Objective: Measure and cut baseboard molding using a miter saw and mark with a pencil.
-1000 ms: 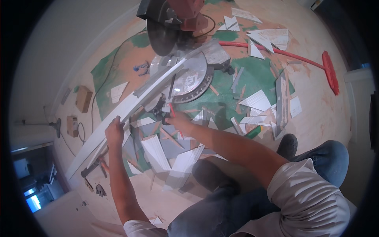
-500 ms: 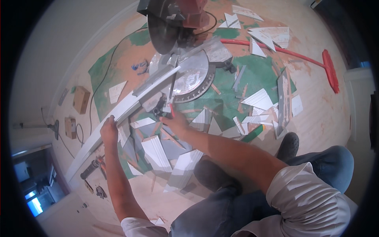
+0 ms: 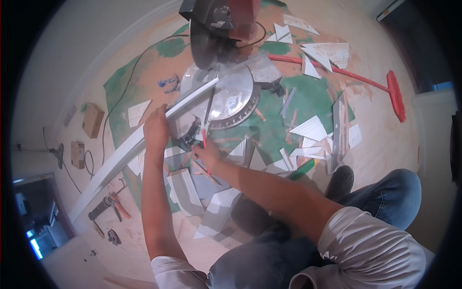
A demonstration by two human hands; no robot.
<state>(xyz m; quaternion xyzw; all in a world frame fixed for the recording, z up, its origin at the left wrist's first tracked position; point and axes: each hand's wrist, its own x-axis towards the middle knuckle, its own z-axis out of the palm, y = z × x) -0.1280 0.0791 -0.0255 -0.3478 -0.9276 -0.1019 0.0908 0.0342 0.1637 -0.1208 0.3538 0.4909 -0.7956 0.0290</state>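
Note:
A long white moulding strip [image 3: 111,161] runs from the lower left up onto the round metal table [image 3: 236,96] of a mitre saw [image 3: 226,24]. My left hand [image 3: 157,127] is closed around the strip, just left of the saw table. The strip's far end lies under the raised blade [image 3: 204,41], which looks blurred. My right hand [image 3: 208,156] is closed on a thin red stick, seemingly a pencil [image 3: 204,138], at the front of the saw beside a black knob [image 3: 191,137]. Its fingertips are partly hidden.
White moulding offcuts [image 3: 310,129] lie scattered over a dusty green sheet [image 3: 293,96]. A red broom [image 3: 395,96] lies at the right. A caulking gun [image 3: 108,204] and small cardboard boxes [image 3: 92,119] are on the floor at left. A cable [image 3: 120,96] curves behind the strip.
My left hand has moved up along the strip toward the saw, now gripping it close to the table. My right hand has shifted slightly down, and the red stick shows more upright.

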